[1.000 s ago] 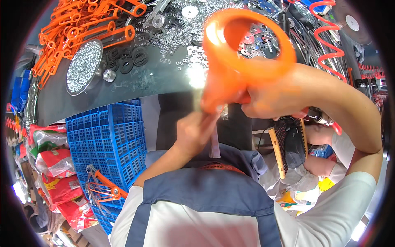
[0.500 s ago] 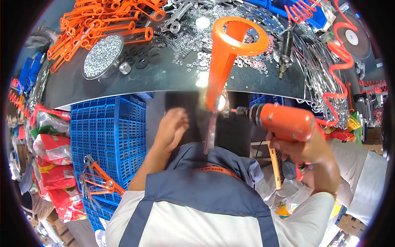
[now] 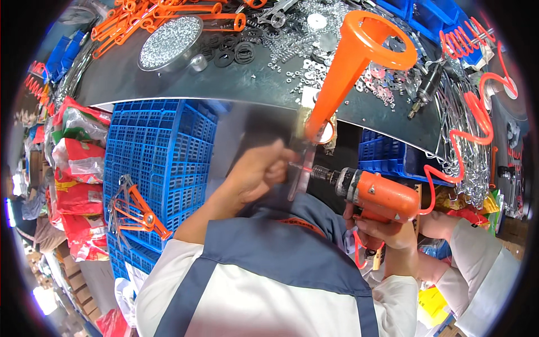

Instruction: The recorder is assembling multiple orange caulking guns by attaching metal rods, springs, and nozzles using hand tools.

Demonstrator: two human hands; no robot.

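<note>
An orange part [image 3: 345, 70] with a large ring at its top stands at the table's front edge. From its lower end a flat metal strip [image 3: 300, 182] hangs down. My right hand [image 3: 387, 233] grips an orange pistol-shaped power driver [image 3: 387, 195]. The driver's bit points left and reaches the strip. On the strip's other side is my left hand [image 3: 264, 171], its fingers closed close to the bit's end. Whatever those fingers pinch is too small and blurred to make out.
Washers and nuts [image 3: 314, 73] lie scattered on the dark table [image 3: 236, 84], near a bowl of small metal parts [image 3: 170, 44]. Orange frames [image 3: 146, 19] pile up at the far left. Blue crates [image 3: 160, 151] stand at left. A red coiled hose [image 3: 474, 123] runs down at right.
The power driver has moved left and lower, its bit now at the strip. My left hand has come right to the strip, fingers closed. The view has shifted, moving the table things right.
</note>
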